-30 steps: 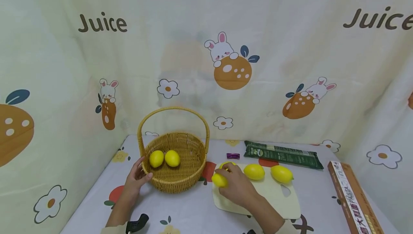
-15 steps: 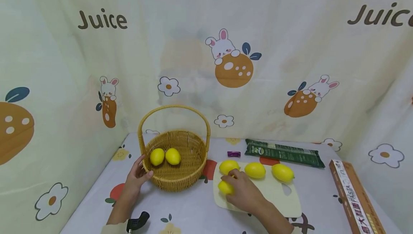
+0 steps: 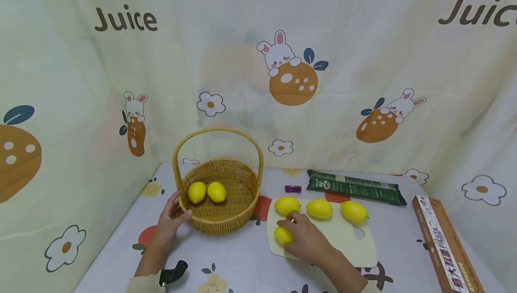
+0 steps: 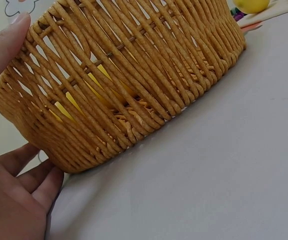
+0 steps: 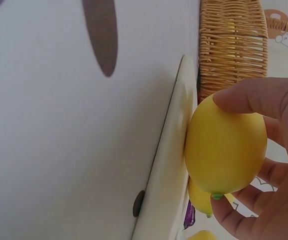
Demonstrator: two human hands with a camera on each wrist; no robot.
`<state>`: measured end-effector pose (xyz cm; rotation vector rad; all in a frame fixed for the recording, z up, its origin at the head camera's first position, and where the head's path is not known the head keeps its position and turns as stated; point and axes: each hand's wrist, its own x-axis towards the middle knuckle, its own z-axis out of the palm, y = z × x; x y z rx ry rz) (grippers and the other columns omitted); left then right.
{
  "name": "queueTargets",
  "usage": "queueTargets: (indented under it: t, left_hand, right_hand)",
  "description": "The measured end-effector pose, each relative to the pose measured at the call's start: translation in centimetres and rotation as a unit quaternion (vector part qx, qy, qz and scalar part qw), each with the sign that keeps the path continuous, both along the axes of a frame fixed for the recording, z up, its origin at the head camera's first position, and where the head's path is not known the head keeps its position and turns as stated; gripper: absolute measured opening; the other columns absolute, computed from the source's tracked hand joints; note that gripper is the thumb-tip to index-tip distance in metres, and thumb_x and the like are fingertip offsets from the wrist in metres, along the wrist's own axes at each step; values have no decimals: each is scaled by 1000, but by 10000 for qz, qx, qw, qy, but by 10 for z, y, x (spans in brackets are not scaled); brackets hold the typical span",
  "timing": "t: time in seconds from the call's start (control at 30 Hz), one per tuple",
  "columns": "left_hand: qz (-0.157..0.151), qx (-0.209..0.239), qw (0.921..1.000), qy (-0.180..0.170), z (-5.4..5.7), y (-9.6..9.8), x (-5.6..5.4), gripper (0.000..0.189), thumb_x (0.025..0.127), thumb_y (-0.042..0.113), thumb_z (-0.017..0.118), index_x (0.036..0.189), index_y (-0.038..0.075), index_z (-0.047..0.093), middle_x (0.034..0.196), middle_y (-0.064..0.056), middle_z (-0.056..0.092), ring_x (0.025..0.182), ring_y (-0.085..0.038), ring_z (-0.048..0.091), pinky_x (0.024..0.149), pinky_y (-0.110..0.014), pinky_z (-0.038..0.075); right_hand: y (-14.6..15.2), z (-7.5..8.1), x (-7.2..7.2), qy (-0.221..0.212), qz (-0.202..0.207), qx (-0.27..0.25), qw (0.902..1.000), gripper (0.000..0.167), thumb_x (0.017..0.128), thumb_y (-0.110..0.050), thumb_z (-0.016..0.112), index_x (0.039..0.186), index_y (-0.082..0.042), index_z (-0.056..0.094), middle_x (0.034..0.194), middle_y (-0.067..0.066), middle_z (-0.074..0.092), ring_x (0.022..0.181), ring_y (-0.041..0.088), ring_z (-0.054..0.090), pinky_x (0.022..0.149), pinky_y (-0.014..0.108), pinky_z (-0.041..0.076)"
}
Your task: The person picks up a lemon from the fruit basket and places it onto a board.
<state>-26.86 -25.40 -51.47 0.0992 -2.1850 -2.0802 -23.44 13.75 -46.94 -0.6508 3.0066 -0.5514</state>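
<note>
Lemon (image 3: pixel 283 235) in the right hand (image 3: pixel 307 241): the thumb and curled fingers (image 5: pixel 256 102) close round it, and the fruit touches the pale cutting board (image 3: pixel 343 248) at that board's near left corner. The right wrist view shows the lemon pressed against the board's surface, a small green stem nub at one end.

With the cutting board as landmark: three more lemons lie in a row along its far edge, the left one (image 3: pixel 286 205) just beyond the held fruit, the middle one (image 3: pixel 319 208) beside it, the right one (image 3: pixel 354 211) near the board's handle hole (image 3: pixel 358 233).

To the left of the board stands a woven wicker basket (image 3: pixel 226 214) with a tall arched handle (image 3: pixel 218 132). The left hand (image 3: pixel 171 221) rests against the basket's outer wall on the side away from the board, fingers relaxed and spread along the weave, thumb (image 4: pixel 6 42) up at the rim; it grasps nothing. Inside the basket two lemons (image 3: pixel 207 192) lie side by side, touching.

Beyond the board's far edge lie a small purple wrapper (image 3: pixel 292 189) and a long dark green packet (image 3: pixel 355 187). Well to the right of the board, a long brown pasta box (image 3: pixel 442 243) runs along the edge of the printed tablecloth (image 3: pixel 242 266).
</note>
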Motion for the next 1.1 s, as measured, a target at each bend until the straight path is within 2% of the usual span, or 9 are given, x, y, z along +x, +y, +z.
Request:
queueTargets:
  t: [0.37, 0.67, 0.83, 1.1]
  left_hand:
    - [16, -26, 10000, -16, -1, -2, 2, 79, 91, 23, 70, 155, 26, 24, 157, -18, 23, 141, -34, 26, 114, -49, 22]
    - [-56, 53, 10000, -59, -4, -5, -1, 79, 92, 22, 70, 155, 28, 22, 158, -17, 20, 142, -34, 24, 114, -48, 21]
    - [1, 64, 9999, -92, -4, -4, -2, 81, 91, 23, 71, 155, 29, 23, 158, -17, 21, 141, -34, 26, 114, -49, 22]
    - [79, -3, 10000, 10, -6, -2, -3, 80, 90, 24, 73, 154, 28, 26, 156, -17, 25, 140, -34, 28, 113, -50, 24]
  right_hand:
    - [-3, 3, 0, 19, 109, 29, 9999, 57, 75, -34, 84, 127, -20, 65, 112, -2, 50, 100, 22, 47, 86, 44, 49]
    - [-15, 17, -7, 270, 444, 65, 9986, 57, 77, -40, 82, 127, -18, 64, 117, 1, 52, 105, 23, 48, 92, 45, 47]
    - [-32, 28, -11, 398, 612, 90, 9973, 52, 81, -40, 78, 126, -17, 65, 119, 2, 52, 108, 24, 49, 92, 45, 48]
    - [-71, 42, -21, 738, 993, -20, 9923, 43, 88, -37, 71, 126, -17, 66, 116, -3, 52, 104, 16, 47, 87, 35, 49]
